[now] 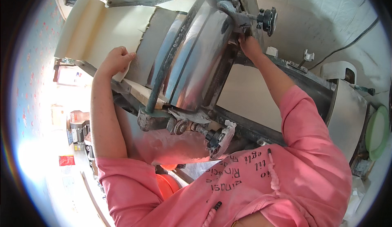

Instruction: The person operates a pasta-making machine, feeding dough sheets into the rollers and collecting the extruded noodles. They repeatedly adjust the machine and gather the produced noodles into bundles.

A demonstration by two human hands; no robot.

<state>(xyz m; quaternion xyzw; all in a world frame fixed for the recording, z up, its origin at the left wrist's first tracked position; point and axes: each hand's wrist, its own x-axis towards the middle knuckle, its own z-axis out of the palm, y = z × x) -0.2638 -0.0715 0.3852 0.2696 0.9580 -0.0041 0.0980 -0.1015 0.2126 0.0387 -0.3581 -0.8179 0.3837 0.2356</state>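
Note:
A wide, pale sheet of dough [119, 28] lies on the metal infeed plate [154, 37] of a dough sheeter, its ragged edge facing the rollers. Its other end is wound into a thick roll [79, 25]. My left hand [114, 61] grips the sheet at the near end of that edge, fingers curled and thumb along the margin. My right hand [251, 46] reaches to the far end of the shiny steel roller [211, 52], below a metal bracket [240, 20]. Its fingertips are hidden there, so its hold cannot be told.
A dark guard bar [167, 61] crosses in front of the rollers. Black adjusting knobs stick out at the far side [268, 21] and near side [216, 138]. A pale belt [251, 95] lies beyond the rollers. A green basin [376, 132] stands at right, an orange container [167, 185] below.

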